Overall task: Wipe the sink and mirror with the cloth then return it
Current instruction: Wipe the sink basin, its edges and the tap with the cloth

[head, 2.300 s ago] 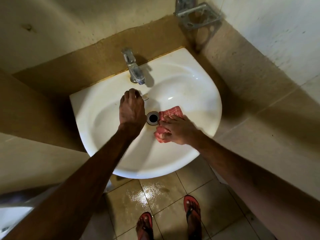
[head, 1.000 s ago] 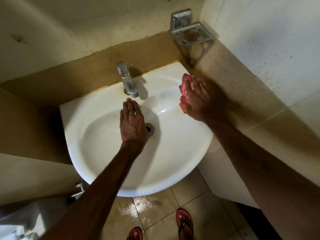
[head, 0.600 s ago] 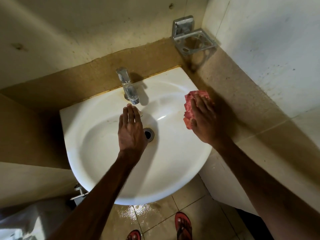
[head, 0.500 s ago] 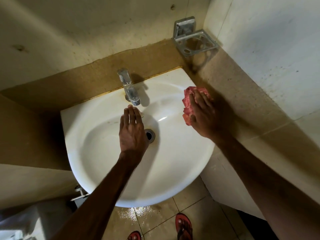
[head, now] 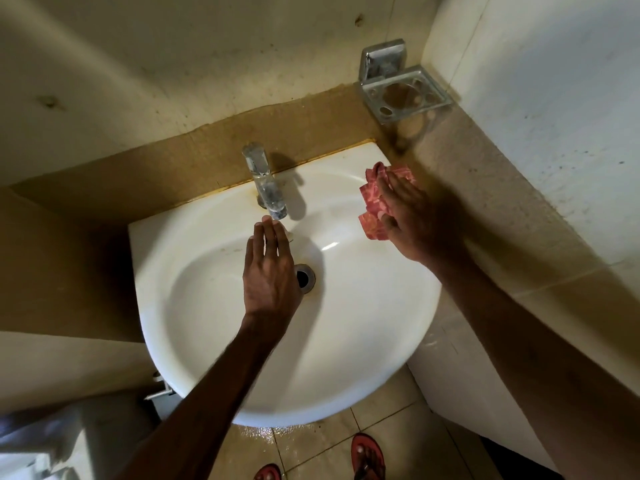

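Note:
A white sink [head: 346,358] is fixed in the corner, with a chrome tap [head: 265,183] at its back and a drain [head: 304,278] in the bowl. My right hand [head: 414,220] presses a crumpled red checked cloth [head: 372,206] flat against the sink's right rim, near the back corner. My left hand [head: 268,271] lies flat inside the bowl, fingers together and pointing at the tap's spout, just left of the drain; it holds nothing. No mirror is in view.
A chrome holder [head: 403,93] is mounted on the wall in the corner above the sink. Brown tiled walls close in at the back and right. Below are a wet tiled floor [head: 311,448], my feet in red sandals [head: 369,457], and something white [head: 52,445] at lower left.
My right hand took the cloth from beside the drain up to the sink's right rim, then rubbed it back and forth there. My left hand stayed in the bowl.

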